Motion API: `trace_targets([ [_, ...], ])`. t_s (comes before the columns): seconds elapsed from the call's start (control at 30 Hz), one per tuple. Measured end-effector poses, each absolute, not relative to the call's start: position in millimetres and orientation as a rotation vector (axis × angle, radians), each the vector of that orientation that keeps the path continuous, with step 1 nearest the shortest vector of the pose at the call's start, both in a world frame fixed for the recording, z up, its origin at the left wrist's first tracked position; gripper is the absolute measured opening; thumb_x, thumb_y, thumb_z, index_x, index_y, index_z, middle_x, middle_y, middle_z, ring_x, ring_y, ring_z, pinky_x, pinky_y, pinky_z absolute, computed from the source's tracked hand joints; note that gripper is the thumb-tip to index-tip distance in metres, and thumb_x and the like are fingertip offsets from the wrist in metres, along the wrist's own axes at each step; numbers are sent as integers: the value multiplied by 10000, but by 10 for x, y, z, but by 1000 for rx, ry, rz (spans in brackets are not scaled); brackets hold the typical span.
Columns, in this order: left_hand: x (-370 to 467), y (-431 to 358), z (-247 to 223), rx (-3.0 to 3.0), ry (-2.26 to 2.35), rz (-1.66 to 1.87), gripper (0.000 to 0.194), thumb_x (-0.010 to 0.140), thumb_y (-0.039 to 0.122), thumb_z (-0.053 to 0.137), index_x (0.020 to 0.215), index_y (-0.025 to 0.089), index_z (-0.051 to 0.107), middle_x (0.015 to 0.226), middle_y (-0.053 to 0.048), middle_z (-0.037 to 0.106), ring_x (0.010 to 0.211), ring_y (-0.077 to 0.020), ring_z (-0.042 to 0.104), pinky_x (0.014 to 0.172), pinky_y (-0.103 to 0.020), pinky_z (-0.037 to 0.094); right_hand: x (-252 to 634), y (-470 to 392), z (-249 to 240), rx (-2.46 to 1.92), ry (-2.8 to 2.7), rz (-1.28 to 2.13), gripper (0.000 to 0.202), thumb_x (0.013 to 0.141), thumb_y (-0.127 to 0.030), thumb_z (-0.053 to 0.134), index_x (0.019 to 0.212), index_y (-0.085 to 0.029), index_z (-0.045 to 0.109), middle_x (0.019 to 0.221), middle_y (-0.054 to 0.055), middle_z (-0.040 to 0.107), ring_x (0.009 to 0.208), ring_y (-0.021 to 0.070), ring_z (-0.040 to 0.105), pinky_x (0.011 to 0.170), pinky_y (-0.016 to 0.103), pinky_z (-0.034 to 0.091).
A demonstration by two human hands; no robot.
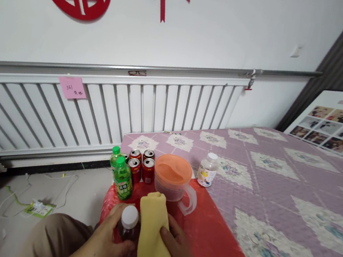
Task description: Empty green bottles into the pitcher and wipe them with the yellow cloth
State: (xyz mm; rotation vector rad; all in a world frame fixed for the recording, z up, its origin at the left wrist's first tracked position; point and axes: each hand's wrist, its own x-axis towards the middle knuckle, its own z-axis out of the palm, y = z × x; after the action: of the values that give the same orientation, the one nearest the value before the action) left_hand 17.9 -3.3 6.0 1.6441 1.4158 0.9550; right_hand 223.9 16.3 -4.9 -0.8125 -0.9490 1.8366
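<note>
My left hand is wrapped round a clear plastic bottle with a white cap, held upright over the red table cover. In my right hand is a folded yellow cloth, right beside the bottle; I cannot tell whether the two touch. Just beyond the cloth stands a clear plastic pitcher with an orange lid and a handle on its right. Two green-capped drink bottles, the nearer one full in view, stand left of several red cans.
A clear jar with a white lid stands right of the pitcher. The red cover meets a purple quilted bedspread. A white radiator runs along the wall. Cables and a power strip lie on the floor at left.
</note>
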Motion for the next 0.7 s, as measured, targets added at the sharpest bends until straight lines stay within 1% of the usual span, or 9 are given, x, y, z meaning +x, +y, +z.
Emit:
trace_targets([
  [0.1, 194, -14, 81, 1673, 1397, 972, 617, 608, 46, 656, 1188, 216, 537, 1182, -59, 570, 1166, -285, 499, 1017, -381, 388, 2251, 157, -18, -787, -1026, 1830, 514, 726, -487, 697, 1152, -216, 596, 1086, 85, 705, 979, 280, 652, 764, 361, 496],
  [0.17, 189, -3, 102, 1658, 1375, 965, 646, 592, 41, 657, 1201, 214, 528, 1216, -68, 561, 1206, -295, 471, 1055, -396, 348, 2245, 183, -49, -843, -1019, 1824, 513, 722, -492, 698, 1138, -210, 602, 1081, 85, 707, 979, 279, 650, 769, 365, 493],
  [0.27, 151, 10, 117, 1553, 1332, 941, 760, 568, 21, 630, 1279, 214, 445, 1308, -84, 519, 1263, -300, 434, 1101, -422, 287, 2226, 238, -142, -933, -955, 1837, 549, 709, -515, 698, 1139, -190, 591, 1070, 97, 709, 940, 277, 662, 752, 369, 492],
  [0.37, 79, 21, 107, 1437, 1227, 921, 817, 579, 17, 592, 1333, 224, 353, 1329, -88, 510, 1266, -283, 448, 1107, -442, 279, 2212, 273, -222, -1010, -992, 1782, 544, 714, -502, 692, 1128, -163, 595, 1055, 106, 712, 898, 265, 668, 752, 367, 487],
  [0.47, 5, 15, 88, 1412, 1136, 904, 765, 603, 22, 588, 1312, 221, 381, 1316, -85, 521, 1276, -274, 438, 1121, -445, 257, 2209, 279, -250, -1065, -1081, 1718, 509, 740, -466, 673, 1138, -159, 598, 1069, 100, 708, 911, 259, 660, 774, 364, 483],
  [0.53, -28, 1, 65, 1423, 1133, 896, 741, 628, 23, 587, 1317, 216, 396, 1345, -84, 500, 1302, -270, 407, 1136, -442, 230, 2211, 276, -245, -1075, -1129, 1699, 508, 737, -464, 674, 1141, -164, 602, 1082, 97, 704, 925, 262, 656, 784, 364, 482],
  [0.63, -45, -18, 1, 1459, 1184, 921, 774, 649, 33, 611, 1360, 219, 367, 1401, -85, 455, 1338, -275, 357, 1147, -443, 216, 2216, 262, -206, -1066, -1136, 1693, 520, 730, -487, 675, 1139, -175, 603, 1094, 96, 698, 934, 265, 653, 787, 366, 485],
  [0.7, -38, -20, -41, 1494, 1244, 950, 788, 642, 38, 637, 1362, 221, 375, 1409, -82, 453, 1343, -286, 346, 1155, -454, 198, 2221, 240, -160, -1026, -1104, 1706, 547, 718, -515, 679, 1145, -183, 595, 1088, 94, 699, 937, 270, 652, 783, 367, 490],
])
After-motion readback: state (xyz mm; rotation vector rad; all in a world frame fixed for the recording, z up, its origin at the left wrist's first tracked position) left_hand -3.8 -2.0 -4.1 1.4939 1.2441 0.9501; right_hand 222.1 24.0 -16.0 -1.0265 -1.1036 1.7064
